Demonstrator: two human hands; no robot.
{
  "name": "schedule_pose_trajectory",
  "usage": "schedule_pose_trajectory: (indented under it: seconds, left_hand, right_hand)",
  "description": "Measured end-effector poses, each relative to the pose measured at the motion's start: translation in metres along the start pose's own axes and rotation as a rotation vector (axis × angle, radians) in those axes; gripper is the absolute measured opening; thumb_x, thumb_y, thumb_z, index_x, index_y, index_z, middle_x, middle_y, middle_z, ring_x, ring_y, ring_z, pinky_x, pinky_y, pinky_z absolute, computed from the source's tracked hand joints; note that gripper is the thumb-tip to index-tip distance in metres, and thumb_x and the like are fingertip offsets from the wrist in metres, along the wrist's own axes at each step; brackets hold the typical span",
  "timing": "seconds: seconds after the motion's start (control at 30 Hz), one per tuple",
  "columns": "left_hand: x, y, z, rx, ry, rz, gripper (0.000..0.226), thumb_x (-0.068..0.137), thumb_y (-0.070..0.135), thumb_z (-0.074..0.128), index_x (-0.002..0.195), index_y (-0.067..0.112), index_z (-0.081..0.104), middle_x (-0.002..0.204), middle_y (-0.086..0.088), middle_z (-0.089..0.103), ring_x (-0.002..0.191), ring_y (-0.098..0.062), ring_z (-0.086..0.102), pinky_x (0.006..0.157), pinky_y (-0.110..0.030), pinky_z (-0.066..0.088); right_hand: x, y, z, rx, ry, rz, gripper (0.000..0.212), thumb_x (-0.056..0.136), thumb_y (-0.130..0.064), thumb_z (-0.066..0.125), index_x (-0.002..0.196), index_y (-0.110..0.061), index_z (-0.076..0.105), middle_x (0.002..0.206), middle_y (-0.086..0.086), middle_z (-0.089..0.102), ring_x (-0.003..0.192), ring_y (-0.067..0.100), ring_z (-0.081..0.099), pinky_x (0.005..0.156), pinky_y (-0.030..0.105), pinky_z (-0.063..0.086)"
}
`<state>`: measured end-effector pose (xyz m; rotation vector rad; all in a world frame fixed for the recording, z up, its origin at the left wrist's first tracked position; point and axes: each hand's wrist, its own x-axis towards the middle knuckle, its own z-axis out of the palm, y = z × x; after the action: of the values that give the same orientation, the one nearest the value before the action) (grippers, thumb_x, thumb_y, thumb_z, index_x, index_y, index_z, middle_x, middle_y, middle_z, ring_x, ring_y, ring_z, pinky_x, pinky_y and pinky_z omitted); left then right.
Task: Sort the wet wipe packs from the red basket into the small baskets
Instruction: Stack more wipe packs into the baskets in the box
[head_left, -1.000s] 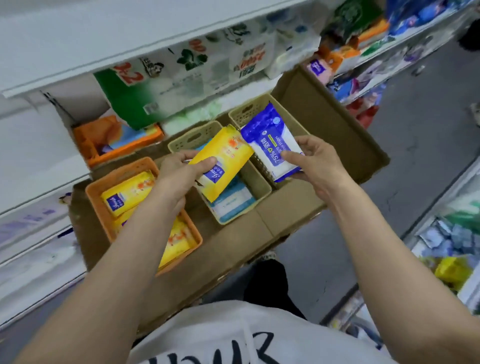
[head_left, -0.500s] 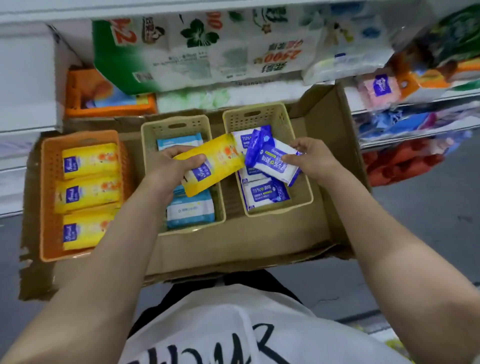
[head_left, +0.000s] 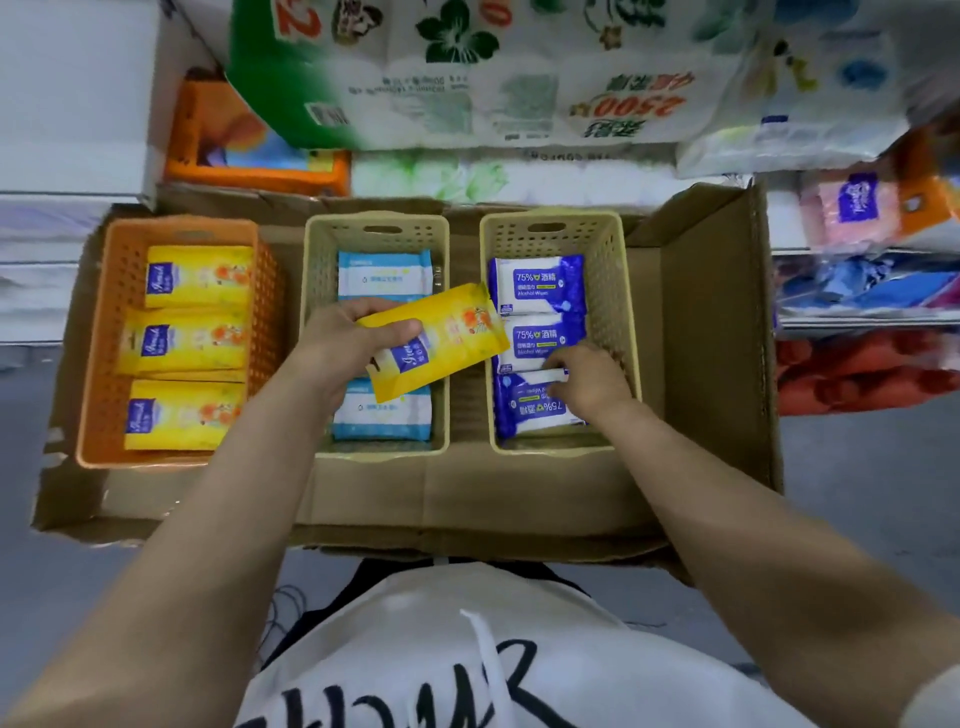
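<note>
My left hand (head_left: 340, 345) grips a yellow wipe pack (head_left: 439, 345), thumb on top and fingers (head_left: 332, 314) curled round its near end, and holds it tilted in the air above the middle beige basket (head_left: 376, 228), its far corner reaching toward the right beige basket (head_left: 550, 226). My right hand (head_left: 592, 382) is down inside that right basket, fingers bent and pinching the edge of the nearest blue alcohol wipe pack (head_left: 530, 410), which lies flat at the near end of the basket with its print turned the other way from its neighbours. Two more blue alcohol packs (head_left: 537, 283) lie beyond it in a row, one touching the next. The middle basket holds light blue packs (head_left: 384, 275), one at the far end and one at the near end, with my left hand and the yellow pack covering what lies between. To the left, the orange basket (head_left: 98, 332) holds three yellow packs (head_left: 197, 275) laid in a row from far to near, each just beside the next. All three baskets stand side by side in a flattened cardboard box (head_left: 711, 332), whose open flap lies to the right of the baskets. Behind the box, a store shelf carries a large green and white paper roll package (head_left: 467, 73), and an orange tray (head_left: 249, 156) sits at the left under it. More coloured packets (head_left: 862, 202) fill the shelves at the right. My white shirt (head_left: 467, 654) shows at the bottom edge.
</note>
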<state>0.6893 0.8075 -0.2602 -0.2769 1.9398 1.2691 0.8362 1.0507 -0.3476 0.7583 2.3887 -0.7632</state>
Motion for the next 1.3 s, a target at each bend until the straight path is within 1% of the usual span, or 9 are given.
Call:
schedule_pose_trajectory:
  seconds: [0.27, 0.4, 0.5, 0.6, 0.73, 0.83, 0.93, 1.1, 1.3]
  left_hand:
    - [0.002, -0.001, -0.001, 0.069, -0.076, -0.071, 0.054, 0.069, 0.033, 0.086, 0.116, 0.022, 0.063, 0.102, -0.001, 0.073, 0.088, -0.016, 0.072, 0.077, -0.036, 0.060]
    - [-0.005, 0.005, -0.015, 0.078, -0.146, -0.042, 0.046, 0.061, 0.031, 0.089, 0.102, 0.024, 0.069, 0.089, 0.002, 0.077, 0.076, -0.012, 0.074, 0.054, -0.022, 0.056]
    - [-0.010, 0.008, -0.027, 0.118, -0.219, -0.024, 0.049, 0.057, 0.028, 0.090, 0.102, 0.025, 0.070, 0.092, 0.002, 0.077, 0.080, -0.014, 0.074, 0.057, -0.024, 0.056]
    - [-0.015, 0.008, -0.041, 0.139, -0.267, 0.026, 0.042, 0.064, 0.021, 0.090, 0.102, 0.021, 0.071, 0.094, -0.002, 0.076, 0.078, -0.013, 0.074, 0.056, -0.021, 0.054]
    - [-0.014, -0.003, -0.087, 0.142, -0.257, 0.094, 0.039, 0.065, 0.019, 0.089, 0.100, 0.022, 0.072, 0.092, -0.001, 0.076, 0.081, -0.014, 0.074, 0.061, -0.024, 0.055]
    - [-0.010, -0.021, -0.144, 0.119, -0.248, 0.117, 0.036, 0.066, 0.022, 0.088, 0.098, 0.024, 0.072, 0.086, 0.004, 0.076, 0.078, -0.011, 0.072, 0.057, -0.020, 0.052]
    - [-0.001, -0.046, -0.212, 0.003, -0.196, 0.117, 0.030, 0.072, 0.026, 0.085, 0.100, 0.025, 0.072, 0.097, 0.000, 0.075, 0.090, -0.016, 0.072, 0.074, -0.033, 0.057]
    - [0.029, -0.088, -0.309, -0.176, 0.227, 0.073, 0.025, 0.086, 0.031, 0.074, 0.107, 0.020, 0.065, 0.108, -0.005, 0.069, 0.097, -0.022, 0.067, 0.077, -0.035, 0.056]
    - [0.045, -0.118, -0.324, -0.162, 0.016, -0.038, 0.025, 0.094, 0.023, 0.063, 0.118, 0.018, 0.060, 0.119, -0.008, 0.066, 0.097, -0.019, 0.066, 0.070, -0.027, 0.051]
  right_hand:
    - [-0.005, -0.008, 0.002, -0.095, 0.139, 0.033, 0.042, 0.087, -0.025, 0.072, 0.123, -0.011, 0.056, 0.131, 0.012, 0.051, 0.121, 0.029, 0.051, 0.095, 0.042, 0.050]
    - [-0.009, -0.040, -0.036, 0.290, 0.458, -0.062, 0.026, 0.092, -0.031, 0.066, 0.114, -0.018, 0.065, 0.115, 0.000, 0.066, 0.109, 0.016, 0.060, 0.088, 0.031, 0.050]
    - [-0.020, -0.090, -0.071, 0.434, 0.147, -0.267, 0.035, 0.086, -0.044, 0.070, 0.118, -0.031, 0.066, 0.117, -0.018, 0.065, 0.108, -0.003, 0.058, 0.090, 0.020, 0.046]
    - [-0.035, -0.141, -0.073, 0.238, -0.225, -0.394, 0.040, 0.079, -0.042, 0.079, 0.116, -0.031, 0.067, 0.112, -0.014, 0.068, 0.104, -0.002, 0.062, 0.088, 0.021, 0.052]
    - [-0.042, -0.192, -0.045, 0.215, -0.219, -0.368, 0.029, 0.080, -0.027, 0.081, 0.107, -0.024, 0.070, 0.099, -0.007, 0.069, 0.095, 0.011, 0.066, 0.089, 0.035, 0.056]
    - [-0.045, -0.239, -0.014, 0.198, -0.263, -0.355, 0.037, 0.079, -0.030, 0.082, 0.113, -0.021, 0.069, 0.103, -0.005, 0.069, 0.095, 0.012, 0.066, 0.089, 0.034, 0.055]
    - [-0.046, -0.295, 0.018, 0.166, -0.160, -0.377, 0.036, 0.076, -0.034, 0.083, 0.109, -0.026, 0.070, 0.101, -0.009, 0.067, 0.093, 0.009, 0.063, 0.081, 0.027, 0.054]
    - [-0.035, -0.369, 0.063, 0.150, -0.102, -0.337, 0.044, 0.075, -0.034, 0.084, 0.116, -0.025, 0.069, 0.103, -0.011, 0.063, 0.099, 0.009, 0.060, 0.078, 0.022, 0.048]
    - [-0.020, -0.392, 0.121, -0.005, -0.255, -0.209, 0.043, 0.082, -0.034, 0.078, 0.122, -0.022, 0.067, 0.122, 0.000, 0.064, 0.108, 0.017, 0.060, 0.086, 0.029, 0.049]
